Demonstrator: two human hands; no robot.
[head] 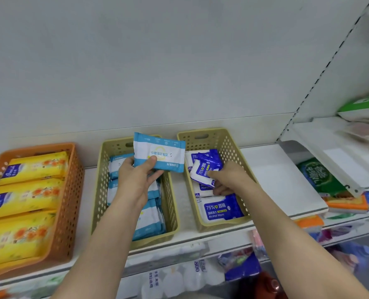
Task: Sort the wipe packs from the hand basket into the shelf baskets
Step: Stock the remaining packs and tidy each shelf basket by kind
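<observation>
My left hand (136,179) grips a light-blue and white wipe pack (159,152) by its lower edge, held above the middle beige basket (97,182), which holds several packs of the same kind. My right hand (231,180) reaches into the right beige basket (237,152) and pinches a dark-blue and white alcohol wipe pack (203,169), tilted over other alcohol wipe packs (220,209) lying there. The hand basket is not in view.
An orange basket (68,190) at the left holds yellow wipe packs (26,197). The white shelf (282,182) runs right to a raised shelf panel (330,160). Green and orange packages (321,178) sit at the far right. More goods fill the shelf below.
</observation>
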